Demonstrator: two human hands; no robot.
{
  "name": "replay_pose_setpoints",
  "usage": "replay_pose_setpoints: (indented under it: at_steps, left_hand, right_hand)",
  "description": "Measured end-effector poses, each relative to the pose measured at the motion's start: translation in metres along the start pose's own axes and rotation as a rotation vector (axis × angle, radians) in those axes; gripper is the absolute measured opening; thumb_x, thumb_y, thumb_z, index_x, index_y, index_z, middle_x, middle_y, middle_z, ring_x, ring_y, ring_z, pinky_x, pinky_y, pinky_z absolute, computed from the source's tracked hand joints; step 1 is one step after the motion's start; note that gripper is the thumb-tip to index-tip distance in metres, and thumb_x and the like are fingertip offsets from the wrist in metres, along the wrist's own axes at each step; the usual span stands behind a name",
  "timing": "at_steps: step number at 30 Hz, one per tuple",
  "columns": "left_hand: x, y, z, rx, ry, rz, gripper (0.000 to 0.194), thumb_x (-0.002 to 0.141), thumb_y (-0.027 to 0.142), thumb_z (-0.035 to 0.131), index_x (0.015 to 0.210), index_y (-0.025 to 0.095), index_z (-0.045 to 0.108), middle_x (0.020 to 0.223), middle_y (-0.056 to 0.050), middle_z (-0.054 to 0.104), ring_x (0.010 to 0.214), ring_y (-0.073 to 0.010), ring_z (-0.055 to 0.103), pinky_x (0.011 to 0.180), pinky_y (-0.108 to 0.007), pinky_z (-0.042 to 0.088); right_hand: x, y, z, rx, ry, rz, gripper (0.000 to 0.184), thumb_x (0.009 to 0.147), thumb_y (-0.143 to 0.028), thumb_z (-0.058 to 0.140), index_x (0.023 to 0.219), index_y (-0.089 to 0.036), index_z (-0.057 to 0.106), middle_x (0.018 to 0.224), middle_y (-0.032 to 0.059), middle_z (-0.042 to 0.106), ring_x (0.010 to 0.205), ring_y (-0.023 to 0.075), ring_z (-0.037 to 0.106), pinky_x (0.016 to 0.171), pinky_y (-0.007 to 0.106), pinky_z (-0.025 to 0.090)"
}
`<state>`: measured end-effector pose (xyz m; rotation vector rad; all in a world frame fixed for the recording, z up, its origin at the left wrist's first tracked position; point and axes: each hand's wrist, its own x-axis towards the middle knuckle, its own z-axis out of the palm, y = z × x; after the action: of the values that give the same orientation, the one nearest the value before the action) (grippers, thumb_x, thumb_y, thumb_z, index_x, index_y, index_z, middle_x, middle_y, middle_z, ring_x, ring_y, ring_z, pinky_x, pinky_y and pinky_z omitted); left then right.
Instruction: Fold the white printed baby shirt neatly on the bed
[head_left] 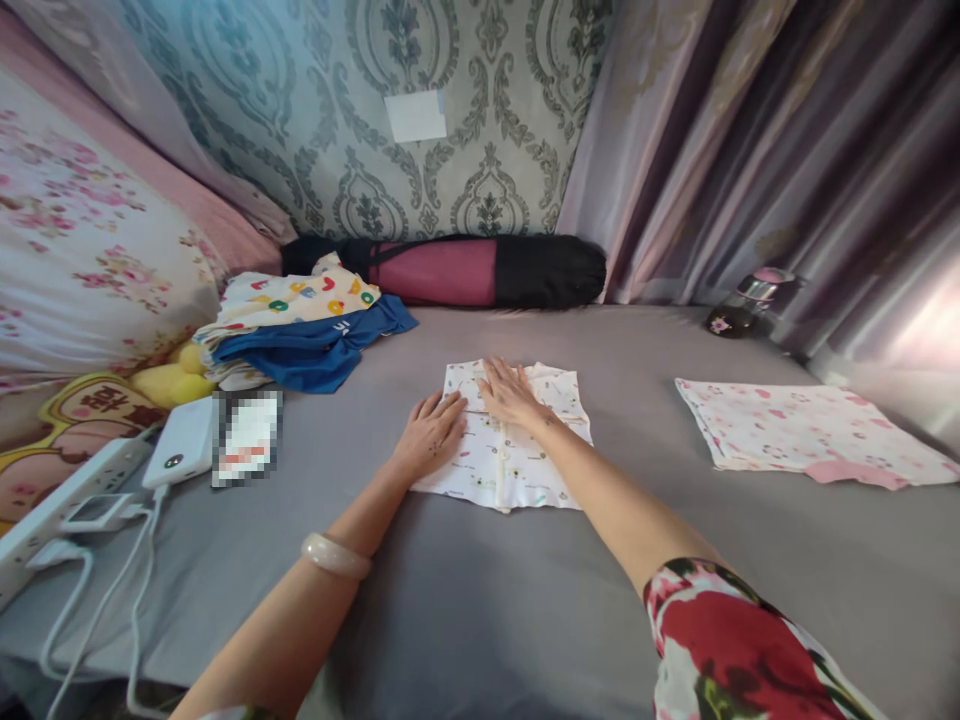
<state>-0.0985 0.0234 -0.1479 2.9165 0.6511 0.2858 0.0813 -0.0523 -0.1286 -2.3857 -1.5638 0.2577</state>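
A small white printed shirt (525, 465) with a buttoned front lies folded on the grey sheet in front of me. My left hand (433, 432) rests flat at its left edge, fingers stretched over the cloth. Across the upper middle of the shirt lies my right hand (511, 395), palm down with the fingers extended. Part of the collar area is hidden beneath it. Neither hand grips anything.
To the right lies a folded pink-and-white cloth (810, 425), with a dark glass pot (752, 300) behind it. Piled clothes (307, 320) sit at the left, near a white power bank (180, 440), cables and a power strip (67, 510). A long rolled bag (480, 270) lies along the wall.
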Motion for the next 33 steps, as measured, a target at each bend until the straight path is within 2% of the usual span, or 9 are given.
replay_pose_setpoints:
  at_steps: [7,17,24,29,33]
  left_hand:
    - [0.001,-0.005,0.005,0.007,0.008,0.040,0.047,0.099,0.040,0.027,0.143,0.031,0.042,0.152,0.000,0.039,0.141,-0.0284,0.030,0.114,-0.050,0.026]
    - [0.000,-0.004,0.002,0.008,-0.006,0.040,0.047,0.099,0.043,0.027,0.142,0.032,0.045,0.152,0.000,0.038,0.140,-0.0285,0.032,0.114,-0.049,0.026]
    - [0.000,-0.002,0.000,0.033,-0.010,0.048,0.048,0.100,0.042,0.025,0.142,0.031,0.045,0.152,-0.001,0.038,0.139,-0.0296,0.032,0.112,-0.050,0.027]
    - [0.000,-0.002,0.001,0.029,0.001,0.054,0.048,0.099,0.043,0.025,0.141,0.031,0.045,0.151,-0.002,0.040,0.139,-0.0299,0.033,0.112,-0.050,0.027]
    - [0.000,-0.004,0.003,0.013,0.018,0.057,0.048,0.099,0.043,0.026,0.140,0.032,0.046,0.151,-0.002,0.041,0.138,-0.0299,0.034,0.112,-0.050,0.027]
  right_hand:
    - [-0.021,0.018,-0.002,-0.071,-0.002,0.083,0.064,0.099,-0.044,0.014,0.152,-0.009,0.023,0.159,0.0122,0.018,0.147,0.0250,0.010,0.117,0.049,0.002]
    - [-0.020,0.021,0.008,-0.055,0.031,0.083,0.062,0.098,-0.041,0.017,0.151,-0.010,0.026,0.158,0.0105,0.022,0.146,0.0246,0.013,0.117,0.050,0.003]
    - [-0.032,0.030,-0.007,0.032,0.036,0.073,0.063,0.098,-0.043,0.012,0.151,-0.012,0.026,0.158,0.0111,0.023,0.147,0.0227,0.013,0.118,0.044,0.008]
    - [-0.049,0.050,-0.021,-0.107,0.084,0.128,0.064,0.098,-0.043,0.014,0.150,-0.008,0.027,0.158,0.0141,0.023,0.147,0.0255,0.012,0.118,0.047,0.005]
    - [-0.055,0.065,-0.018,-0.160,0.059,0.187,0.067,0.098,-0.045,0.015,0.150,-0.005,0.025,0.158,0.0159,0.022,0.146,0.0270,0.013,0.117,0.047,0.007]
